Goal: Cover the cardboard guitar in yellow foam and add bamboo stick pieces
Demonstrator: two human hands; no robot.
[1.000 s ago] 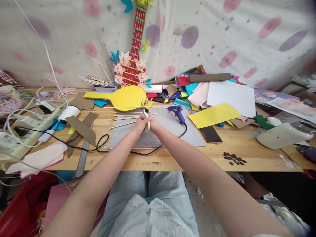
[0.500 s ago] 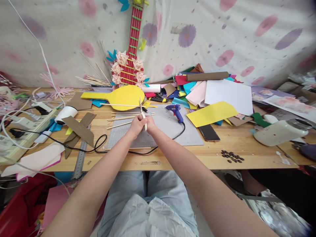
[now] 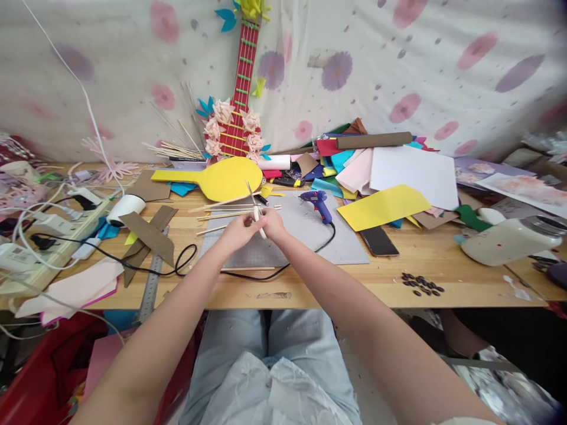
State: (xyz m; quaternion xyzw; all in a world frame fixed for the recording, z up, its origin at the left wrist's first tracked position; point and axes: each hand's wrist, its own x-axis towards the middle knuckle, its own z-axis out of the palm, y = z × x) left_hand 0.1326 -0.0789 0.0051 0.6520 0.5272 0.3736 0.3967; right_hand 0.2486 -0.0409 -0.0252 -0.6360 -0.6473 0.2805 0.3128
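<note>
A steel ruler (image 3: 147,289) and black cable (image 3: 186,260) lie at the left of a cluttered wooden tabletop (image 3: 398,277). At centre, over a grey cutting mat (image 3: 305,236), the left hand (image 3: 237,230) pinches a thin wooden stick (image 3: 219,202) while the right hand (image 3: 272,224) is closed around small scissors (image 3: 254,203), blades at the stick. Just right lies a blue glue gun (image 3: 316,202), then yellow paper (image 3: 383,206).

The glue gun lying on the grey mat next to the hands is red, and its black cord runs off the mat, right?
Not quite. The glue gun is blue, not red, as the head view shows. The rest holds: it lies on the grey mat just beside the right hand, and its black cord runs off the mat.
</note>
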